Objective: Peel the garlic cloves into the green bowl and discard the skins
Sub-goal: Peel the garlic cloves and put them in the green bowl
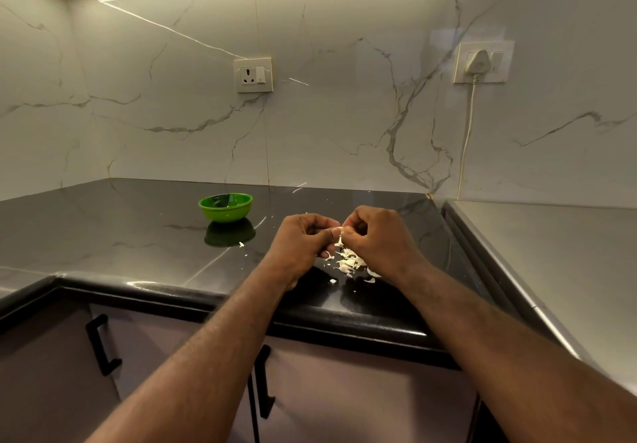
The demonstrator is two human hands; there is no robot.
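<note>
Black glossy countertop (pixel 138 229) fills the middle of my view, with cabinet doors and their dark handles (pixel 101 346) nearest me at the bottom of the frame. Just past the counter's front edge, my left hand (pixel 303 239) and right hand (pixel 375 235) meet at centre. Both have their fingers curled in, pinching a garlic clove (pixel 339 230) between thumb tips. Directly under them lies a loose heap of skins (pixel 350 261), with a few flakes strewn to the left.

To do this well, I would hold the clove steady in the left and strip the skin with the right. I would keep it over the heap so the flakes stay in one place for discarding.

Further back, left of centre, sits the green bowl (pixel 225 213), well apart from the hands. I cannot see any cloves inside it. The clove itself is mostly hidden by fingers, so how much skin remains I cannot tell. On the marble wall behind are a socket (pixel 253 75) and a white plug (pixel 477 61).
</note>
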